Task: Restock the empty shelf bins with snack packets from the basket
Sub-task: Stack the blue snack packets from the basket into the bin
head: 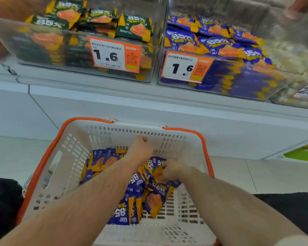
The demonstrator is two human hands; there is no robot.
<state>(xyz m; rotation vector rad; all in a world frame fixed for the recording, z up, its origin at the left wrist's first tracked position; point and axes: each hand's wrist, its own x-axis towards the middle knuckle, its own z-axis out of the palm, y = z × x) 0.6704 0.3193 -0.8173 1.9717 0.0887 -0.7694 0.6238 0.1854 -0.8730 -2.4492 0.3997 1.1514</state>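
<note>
A white basket (73,157) with orange handles sits on the floor below the shelf and holds several purple snack packets (132,197). My left hand (140,148) reaches into the far side of the basket just above the pile. Its fingers curl under out of sight, so a grip is not visible. My right hand (169,170) is down in the pile with its fingers curled round purple packets. Above, the clear bin of purple packets (226,75) is well filled, and the clear bin of green packets (43,50) stands to its left.
Orange price tags (114,54) reading 1.6 hang on both bin fronts. A further clear bin (292,55) with pale goods stands at the right. A white shelf ledge (149,103) juts out over the basket. A person's fingers (302,6) show at the top right.
</note>
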